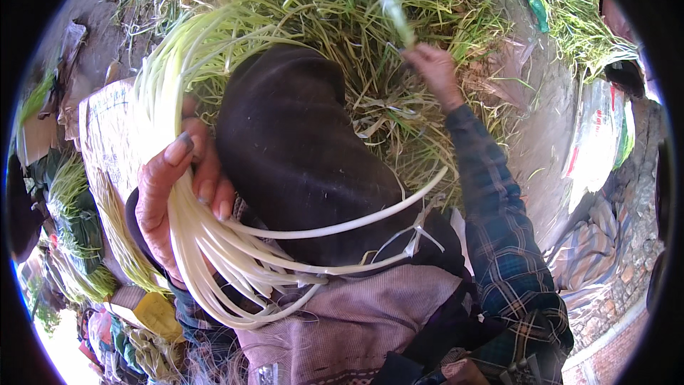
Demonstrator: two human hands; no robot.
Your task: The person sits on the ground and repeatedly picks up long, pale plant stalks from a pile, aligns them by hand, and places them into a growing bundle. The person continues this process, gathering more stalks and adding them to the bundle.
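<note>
My left hand (184, 176) is closed around a thick bundle of long, pale stalks (224, 262), which look like blanched garlic shoots. Their yellow-green tops (214, 32) arch away over my knee, while the white lower ends curve across my lap. One white stalk sticks out to the right, apart from the others. Some ends carry thin, dry, papery shreds (411, 246). My right hand (435, 72) reaches out over the leaf heap, its fingers pinching a motion-blurred, whitish-green strip (398, 16). Blur hides what exactly that strip is.
Loose green and straw-coloured leaves (331, 5) lie heaped before my dark-clad knee (283, 133). At left stands a white printed board or box (107, 133), with bundled stalks (120, 230) and a yellow container (157, 315) nearby. A clear plastic bag (596, 133) and striped sack (588, 246) lie right.
</note>
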